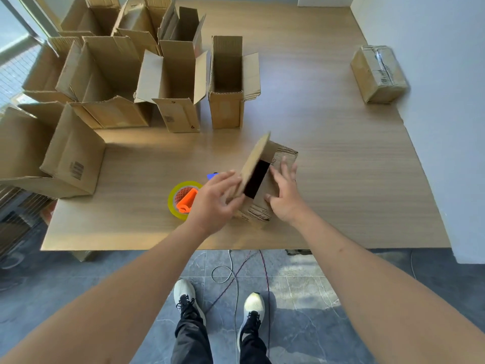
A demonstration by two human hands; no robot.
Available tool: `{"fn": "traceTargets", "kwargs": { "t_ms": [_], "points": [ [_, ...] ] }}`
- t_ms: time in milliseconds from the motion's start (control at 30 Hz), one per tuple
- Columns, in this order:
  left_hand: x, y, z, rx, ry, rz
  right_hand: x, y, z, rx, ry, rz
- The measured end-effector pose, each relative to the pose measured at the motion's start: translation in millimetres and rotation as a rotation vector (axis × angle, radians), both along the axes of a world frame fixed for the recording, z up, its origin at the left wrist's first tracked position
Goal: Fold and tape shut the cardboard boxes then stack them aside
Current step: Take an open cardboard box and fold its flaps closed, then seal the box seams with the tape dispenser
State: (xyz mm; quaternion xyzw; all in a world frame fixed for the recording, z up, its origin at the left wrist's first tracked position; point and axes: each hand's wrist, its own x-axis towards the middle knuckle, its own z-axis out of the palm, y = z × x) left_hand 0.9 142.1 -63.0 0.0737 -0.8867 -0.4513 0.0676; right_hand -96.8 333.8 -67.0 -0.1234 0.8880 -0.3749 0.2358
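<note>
Centrally, near the front edge of the wooden table (pixel 341 179): one small cardboard box (pixel 265 190), partly folded. Left hand (pixel 214 203) touches its raised flap (pixel 256 161) with relaxed, nearly straight fingers. Right hand (pixel 284 195) presses flat on a folded-down flap, fingers straight. Just left: yellow tape roll (pixel 183 199) on an orange dispenser. Rear left: cluster of open boxes (pixel 168 82). Far right: one taped box (pixel 378 74), well apart.
</note>
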Motion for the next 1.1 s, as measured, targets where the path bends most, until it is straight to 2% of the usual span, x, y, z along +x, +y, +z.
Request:
{"fn": "traceTargets", "kwargs": {
  "t_ms": [100,167,233,267,367,500,567,633,700,733,800,900,967,1100],
  "points": [
    [9.6,3.0,-2.9,-0.142,-0.107,-0.221,-3.8,-1.4,3.1,-0.090,-0.048,-0.064],
    [14.2,2.3,-5.9,-0.288,-0.126,-0.273,-0.6,-3.1,8.4,-0.198,-0.077,-0.134],
    [17.2,4.0,-6.6,-0.386,-0.139,-0.295,5.4,-6.7,11.0,-0.221,-0.007,-0.153],
    [17.5,5.7,-6.0,-0.408,-0.150,-0.302,8.2,-8.3,10.9,-0.140,0.056,-0.114],
    [14.9,9.9,-0.8,-0.451,-0.210,-0.282,17.8,-12.6,7.7,0.269,0.227,0.069],
    [9.6,13.8,7.4,-0.614,-0.265,-0.256,24.6,-15.9,11.2,0.475,0.296,0.081],
    [6.5,11.7,6.7,-0.594,-0.243,-0.264,26.5,-15.4,11.6,0.545,0.330,0.094],
    [7.0,3.4,5.4,-0.460,-0.182,-0.213,28.4,-14.2,13.0,0.600,0.369,0.102],
    [9.2,-10.8,-2.6,-0.385,-0.107,-0.054,27.7,-14.6,14.7,0.613,0.381,0.099],
    [10.5,-18.8,-6.8,-0.389,-0.129,0.038,27.1,-16.0,15.6,0.609,0.374,0.099],
    [12.2,-33.8,-12.8,-0.405,-0.315,0.162,26.6,-22.5,15.1,0.595,0.359,0.094],
    [13.3,-49.6,-24.7,-0.402,-0.598,0.167,26.7,-40.2,13.3,0.589,0.340,0.073],
    [14.5,-55.8,-33.4,-0.419,-0.669,0.107,26.1,-53.1,13.9,0.585,0.321,0.050],
    [13.7,-63.2,-45.7,-0.528,-0.686,0.034,25.1,-70.4,18.2,0.595,0.282,0.021]
  ]
}}
